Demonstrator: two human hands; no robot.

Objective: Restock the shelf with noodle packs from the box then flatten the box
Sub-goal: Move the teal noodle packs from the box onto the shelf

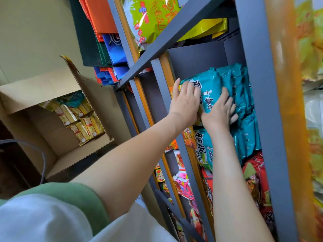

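Grey shelf before you, open cardboard box on your left holding yellow packs, teal noodle pack upright on the shelf, face toward you, your left hand and right hand pressed flat against it, fingers spread.

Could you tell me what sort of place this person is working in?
Most likely a small grocery shop or its stockroom. Grey metal shelves are packed with teal noodle packs, an open cardboard box of yellow packs waits nearby, and folded gift bags are stacked beside the rack.
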